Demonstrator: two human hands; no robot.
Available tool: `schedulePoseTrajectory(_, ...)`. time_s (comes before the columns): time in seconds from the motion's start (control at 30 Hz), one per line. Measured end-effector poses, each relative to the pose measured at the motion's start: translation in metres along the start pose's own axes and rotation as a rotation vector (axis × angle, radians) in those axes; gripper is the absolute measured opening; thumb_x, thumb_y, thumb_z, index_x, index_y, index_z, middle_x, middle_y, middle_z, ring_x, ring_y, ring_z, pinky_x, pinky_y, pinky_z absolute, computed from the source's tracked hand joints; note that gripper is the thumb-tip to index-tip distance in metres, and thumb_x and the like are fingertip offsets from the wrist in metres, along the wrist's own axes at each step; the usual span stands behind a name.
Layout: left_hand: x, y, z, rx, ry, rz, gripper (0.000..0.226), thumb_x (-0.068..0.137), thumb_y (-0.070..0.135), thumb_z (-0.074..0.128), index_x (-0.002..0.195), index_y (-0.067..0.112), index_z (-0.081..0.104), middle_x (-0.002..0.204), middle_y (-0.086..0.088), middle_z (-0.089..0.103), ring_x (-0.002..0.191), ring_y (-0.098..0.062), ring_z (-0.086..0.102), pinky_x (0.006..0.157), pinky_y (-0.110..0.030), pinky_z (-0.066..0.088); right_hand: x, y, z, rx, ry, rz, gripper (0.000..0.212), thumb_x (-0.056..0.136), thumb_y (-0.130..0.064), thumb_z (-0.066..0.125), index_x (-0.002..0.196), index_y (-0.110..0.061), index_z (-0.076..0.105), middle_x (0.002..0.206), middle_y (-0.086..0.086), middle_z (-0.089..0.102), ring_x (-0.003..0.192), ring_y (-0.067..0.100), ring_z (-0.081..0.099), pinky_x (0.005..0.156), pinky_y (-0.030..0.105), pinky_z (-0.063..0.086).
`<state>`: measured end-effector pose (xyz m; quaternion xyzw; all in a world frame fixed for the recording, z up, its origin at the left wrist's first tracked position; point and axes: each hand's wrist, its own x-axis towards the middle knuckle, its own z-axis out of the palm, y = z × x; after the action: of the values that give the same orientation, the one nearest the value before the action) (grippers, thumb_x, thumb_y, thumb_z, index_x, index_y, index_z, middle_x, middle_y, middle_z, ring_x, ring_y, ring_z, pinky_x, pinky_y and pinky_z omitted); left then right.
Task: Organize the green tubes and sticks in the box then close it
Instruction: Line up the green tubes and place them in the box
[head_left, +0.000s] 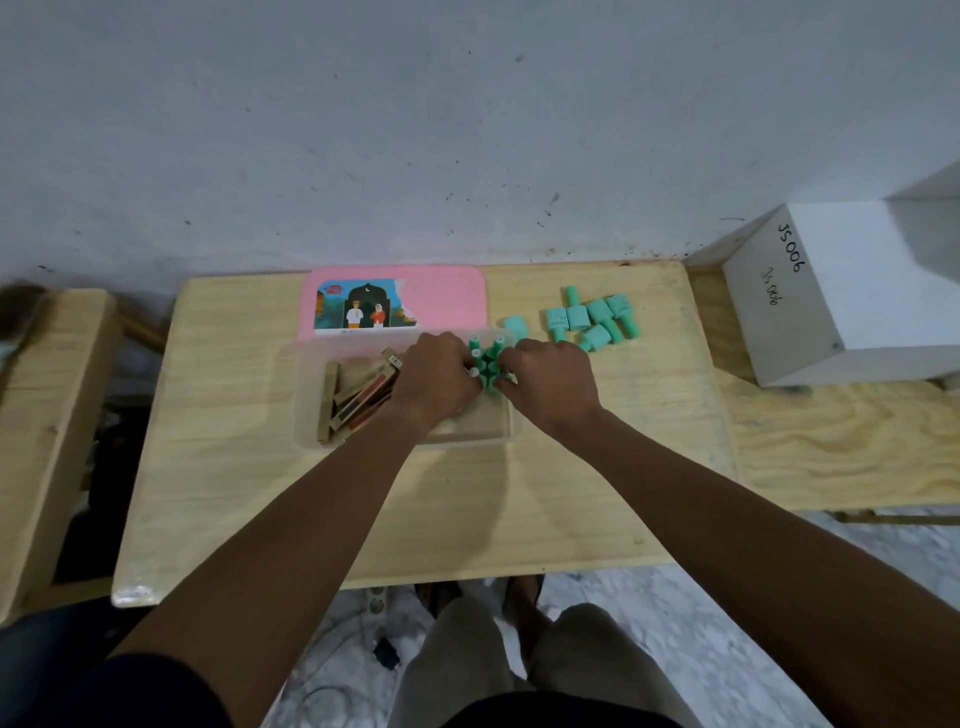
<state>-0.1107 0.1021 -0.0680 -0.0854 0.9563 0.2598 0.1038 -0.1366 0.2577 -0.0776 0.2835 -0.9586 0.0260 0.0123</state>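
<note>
Head view: both hands' fingers (470, 371) clamp ridged green tubes (485, 358) upright in clear plastic box (311, 415).

A white block (852, 291) marked "JS006" is sitting at the right of the frame, resting on a wooden bench (852, 441).

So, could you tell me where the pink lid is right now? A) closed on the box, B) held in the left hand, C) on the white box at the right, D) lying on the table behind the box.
D: the pink lid lies flat on the table just behind the open box, while both hands, left and right, bunch green tubes in the box.
</note>
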Motion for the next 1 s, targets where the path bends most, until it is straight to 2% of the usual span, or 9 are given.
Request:
schedulePoseTrajectory(0.17,0.000,0.000,0.003,0.002,0.025,0.017,0.013,0.074,0.018,0.065,0.063,0.014,0.071,0.058,-0.007,0.065,0.053,-0.023,0.053,0.054,-0.028,0.038,0.001,0.001,0.001,-0.008,0.030,0.001,0.012,0.068,-0.030,0.072,0.069,-0.019,0.067,0.062,-0.003,0.061,0.052,0.022,0.057,0.052,0.025,0.031)
schedulePoseTrajectory(0.23,-0.002,0.000,0.004,0.019,0.031,0.025,0.014,0.075,0.019,0.064,0.068,0.015,0.074,0.060,-0.006,0.067,0.057,-0.025,0.058,0.055,-0.031,0.045,0.001,0.002,0.003,0.009,0.046,-0.004,0.011,0.068,-0.029,0.071,0.069,-0.018,0.067,0.062,-0.002,0.061,0.054,0.023,0.057,0.052,0.026,0.034)
schedulePoseTrajectory(0.3,-0.006,-0.001,0.004,0.012,0.042,0.028,0.013,0.076,0.020,0.064,0.073,0.016,0.076,0.063,-0.005,0.069,0.061,-0.025,0.062,0.061,-0.036,0.052,0.001,0.004,0.003,0.038,0.064,-0.014,0.011,0.069,-0.028,0.071,0.071,-0.018,0.068,0.064,-0.001,0.062,0.056,0.024,0.059,0.053,0.027,0.037)
schedulePoseTrajectory(0.43,-0.015,-0.002,0.002,-0.019,0.087,0.023,0.017,0.074,0.020,0.068,0.087,0.017,0.079,0.069,-0.005,0.074,0.071,-0.024,0.069,0.074,-0.037,0.056,-0.005,0.013,0.003,0.117,0.121,0.003,0.013,0.073,-0.031,0.072,0.080,-0.020,0.072,0.070,-0.002,0.067,0.063,0.023,0.063,0.055,0.029,0.044)
schedulePoseTrajectory(0.53,-0.020,0.000,0.001,-0.026,0.120,0.001,0.023,0.075,0.023,0.072,0.096,0.014,0.077,0.078,-0.004,0.076,0.079,-0.023,0.071,0.083,-0.036,0.055,-0.010,0.021,0.001,0.214,0.144,0.034,0.020,0.074,-0.039,0.074,0.086,-0.023,0.074,0.077,-0.005,0.070,0.069,0.021,0.065,0.058,0.030,0.048)
schedulePoseTrajectory(0.63,-0.021,0.009,-0.001,0.007,0.213,0.038,0.025,0.076,0.030,0.072,0.099,0.018,0.076,0.083,0.001,0.076,0.083,-0.020,0.070,0.081,-0.035,0.055,-0.014,0.031,-0.003,0.288,0.144,0.117,0.022,0.075,-0.042,0.074,0.090,-0.026,0.074,0.083,-0.007,0.071,0.074,0.018,0.066,0.060,0.031,0.051)
schedulePoseTrajectory(0.73,-0.015,0.028,-0.003,0.051,0.228,0.141,0.022,0.079,0.032,0.069,0.098,0.022,0.076,0.087,0.004,0.075,0.088,-0.021,0.065,0.077,-0.037,0.054,-0.018,0.048,-0.004,0.295,0.096,0.242,0.017,0.080,-0.037,0.069,0.095,-0.028,0.073,0.089,-0.007,0.070,0.082,0.018,0.065,0.062,0.030,0.051)
schedulePoseTrajectory(0.83,0.001,0.047,0.003,0.132,0.202,0.206,0.025,0.081,0.031,0.066,0.104,0.025,0.074,0.093,0.001,0.074,0.096,-0.024,0.060,0.080,-0.038,0.050,-0.020,0.069,-0.001,0.314,0.023,0.347,0.019,0.082,-0.029,0.067,0.100,-0.027,0.072,0.100,-0.005,0.070,0.091,0.020,0.064,0.068,0.031,0.050)
schedulePoseTrajectory(1.0,0.037,0.076,0.021,0.325,0.136,0.237,0.028,0.080,0.035,0.065,0.105,0.028,0.073,0.099,0.004,0.072,0.103,-0.023,0.056,0.084,-0.037,0.039,-0.013,0.103,0.011,0.310,-0.047,0.400,0.029,0.080,-0.021,0.067,0.108,-0.028,0.072,0.110,-0.001,0.068,0.099,0.023,0.063,0.075,0.034,0.053)
